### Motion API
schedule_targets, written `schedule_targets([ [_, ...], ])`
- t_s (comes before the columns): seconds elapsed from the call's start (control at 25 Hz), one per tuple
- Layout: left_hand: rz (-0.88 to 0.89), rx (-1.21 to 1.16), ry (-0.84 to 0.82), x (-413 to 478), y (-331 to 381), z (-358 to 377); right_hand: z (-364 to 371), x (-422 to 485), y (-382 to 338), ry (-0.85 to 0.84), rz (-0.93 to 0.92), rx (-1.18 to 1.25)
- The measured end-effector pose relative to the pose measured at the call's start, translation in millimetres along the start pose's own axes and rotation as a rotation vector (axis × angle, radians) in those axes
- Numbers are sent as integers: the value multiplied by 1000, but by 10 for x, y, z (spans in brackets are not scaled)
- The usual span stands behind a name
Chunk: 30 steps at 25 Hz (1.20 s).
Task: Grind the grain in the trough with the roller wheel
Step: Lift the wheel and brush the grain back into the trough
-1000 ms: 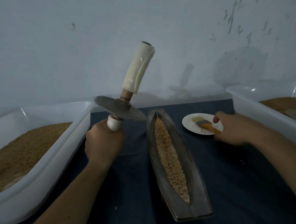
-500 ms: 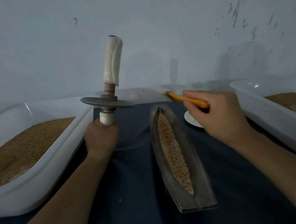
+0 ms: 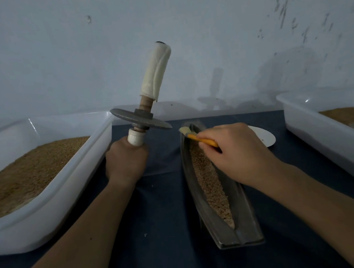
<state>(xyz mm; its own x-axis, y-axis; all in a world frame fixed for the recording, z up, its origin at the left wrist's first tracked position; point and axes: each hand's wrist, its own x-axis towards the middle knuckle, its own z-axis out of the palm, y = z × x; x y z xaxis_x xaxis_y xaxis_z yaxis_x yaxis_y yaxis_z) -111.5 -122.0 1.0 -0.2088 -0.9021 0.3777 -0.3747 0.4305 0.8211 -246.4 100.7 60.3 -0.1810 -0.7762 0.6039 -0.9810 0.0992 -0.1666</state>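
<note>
The left hand (image 3: 126, 158) is closed in a fist around the lower handle of the roller wheel (image 3: 142, 120) and holds it in the air, left of the trough (image 3: 244, 218) and not touching it. The grip swallows most of that handle, so only a short white stub shows above the fist. The grey disc tilts down to the right, and the upper handle, wrapped in pale cloth, leans up and to the right against the wall.

The trough lies lengthwise on the dark blue cloth (image 3: 161, 244), its near end towards the person. A strip of grain (image 3: 209, 178) runs along its groove. The right hand (image 3: 239, 151) hangs over the far half and hides part of the grain and the right wall there. This hand pinches the orange handle of a small brush (image 3: 198, 138). The pale bristles point left at the trough's far tip, but whether they touch the metal cannot be told. How far the handle runs under the palm is hidden.

A white plate (image 3: 264, 140) sits just right of the trough, mostly covered by the right hand. A white tub (image 3: 49, 217) of brown grain stands at the left, cut off by the frame edge. A second tub (image 3: 313, 128) at the right is also cut off, and the greyish shape lying in its grain is too dim to make out.
</note>
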Motion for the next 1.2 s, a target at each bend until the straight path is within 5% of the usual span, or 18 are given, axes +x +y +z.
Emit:
schedule_targets([
  [0.16,-6,1,-7,-1,3,5,-126,-18,-59,-72,-22,-56],
  [0.44,-17,-26,-17,26,-10,8,-190,-1,-4,247,-57,48],
  [0.64,-9,-15,-35,6,5,8,-30,160,23,103,39,-46],
  [0.92,27,50,-61,-23,25,-6,-382,-146,-239,-200,-65,-105],
  [1.2,42,73,-82,-57,59,-25,-548,130,-157,-26,-10,-62],
])
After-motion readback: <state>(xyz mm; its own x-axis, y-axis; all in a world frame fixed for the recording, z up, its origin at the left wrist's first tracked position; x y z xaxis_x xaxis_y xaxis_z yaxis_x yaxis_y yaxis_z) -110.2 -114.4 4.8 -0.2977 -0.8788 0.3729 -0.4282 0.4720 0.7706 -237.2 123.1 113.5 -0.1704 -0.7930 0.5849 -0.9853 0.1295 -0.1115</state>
